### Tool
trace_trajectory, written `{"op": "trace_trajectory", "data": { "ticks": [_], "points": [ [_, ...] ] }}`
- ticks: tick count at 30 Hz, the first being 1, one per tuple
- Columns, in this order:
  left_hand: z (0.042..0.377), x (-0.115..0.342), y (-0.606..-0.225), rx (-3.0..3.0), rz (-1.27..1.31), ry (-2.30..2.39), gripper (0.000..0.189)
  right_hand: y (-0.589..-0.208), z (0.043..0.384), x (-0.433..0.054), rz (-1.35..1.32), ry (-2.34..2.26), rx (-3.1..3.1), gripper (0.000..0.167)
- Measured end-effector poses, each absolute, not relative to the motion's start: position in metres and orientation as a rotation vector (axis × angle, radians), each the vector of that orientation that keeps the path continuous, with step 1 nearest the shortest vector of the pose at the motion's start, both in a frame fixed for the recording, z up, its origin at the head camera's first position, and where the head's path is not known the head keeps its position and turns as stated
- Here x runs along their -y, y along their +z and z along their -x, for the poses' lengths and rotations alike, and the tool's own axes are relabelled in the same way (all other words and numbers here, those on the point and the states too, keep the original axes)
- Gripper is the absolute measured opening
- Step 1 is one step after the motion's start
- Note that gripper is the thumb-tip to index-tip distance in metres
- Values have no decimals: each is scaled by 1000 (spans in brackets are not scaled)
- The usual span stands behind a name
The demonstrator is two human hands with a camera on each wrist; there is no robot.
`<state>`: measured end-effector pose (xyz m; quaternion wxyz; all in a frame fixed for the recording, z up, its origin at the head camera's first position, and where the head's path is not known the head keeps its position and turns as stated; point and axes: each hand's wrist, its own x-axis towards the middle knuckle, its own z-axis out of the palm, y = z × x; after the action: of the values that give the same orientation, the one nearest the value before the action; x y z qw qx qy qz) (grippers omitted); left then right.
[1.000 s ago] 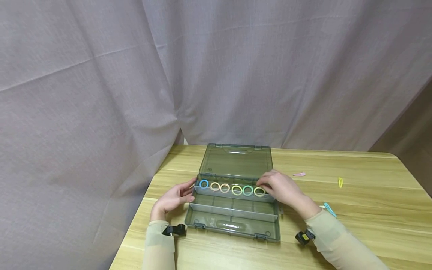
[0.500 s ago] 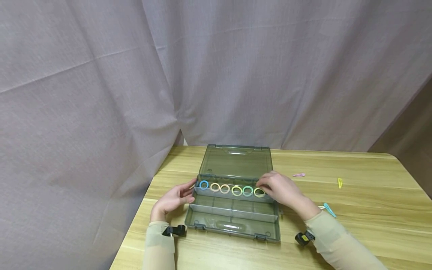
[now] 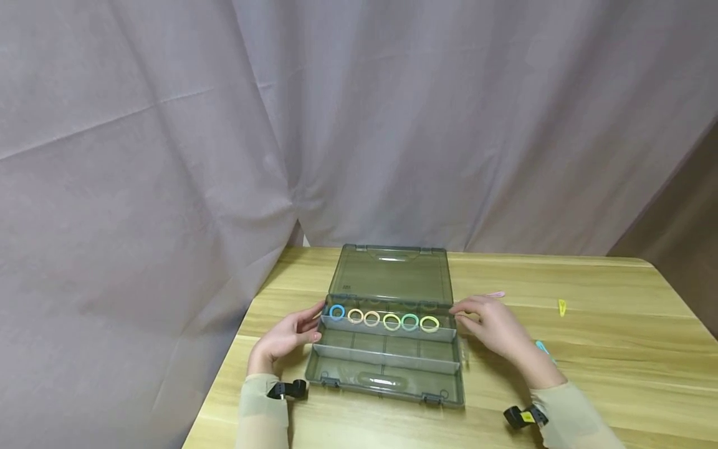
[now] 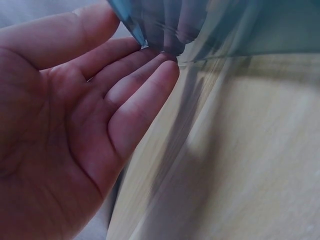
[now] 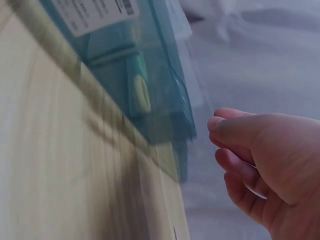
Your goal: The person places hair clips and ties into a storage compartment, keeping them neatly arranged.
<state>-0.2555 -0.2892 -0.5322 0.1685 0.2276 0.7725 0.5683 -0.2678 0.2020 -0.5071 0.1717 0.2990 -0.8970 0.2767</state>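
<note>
The left hand rests loose fingers on the left side of the box, low in the middle of the frame; the right hand, just right of it, holds nothing; a soft, steady left touch should stop the six rings jiggling in the top row.

I'm watching the right hand hovering, loosely curled, just beside a translucent teal box bearing a barcode label, while a pale yellow ring is showing through.
</note>
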Motion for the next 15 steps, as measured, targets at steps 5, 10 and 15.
{"op": "trace_trajectory", "data": {
  "ticks": [5,10,15],
  "points": [
    [252,292,-537,-2196,-647,1613,76,-516,251,-228,-732,793,2546,23],
    [251,291,-537,-2191,-654,1624,74,-521,239,-256,-622,819,2628,25],
    [255,289,-534,-2188,-641,1639,75,-518,236,-289,-516,885,2733,30]
  ]
}}
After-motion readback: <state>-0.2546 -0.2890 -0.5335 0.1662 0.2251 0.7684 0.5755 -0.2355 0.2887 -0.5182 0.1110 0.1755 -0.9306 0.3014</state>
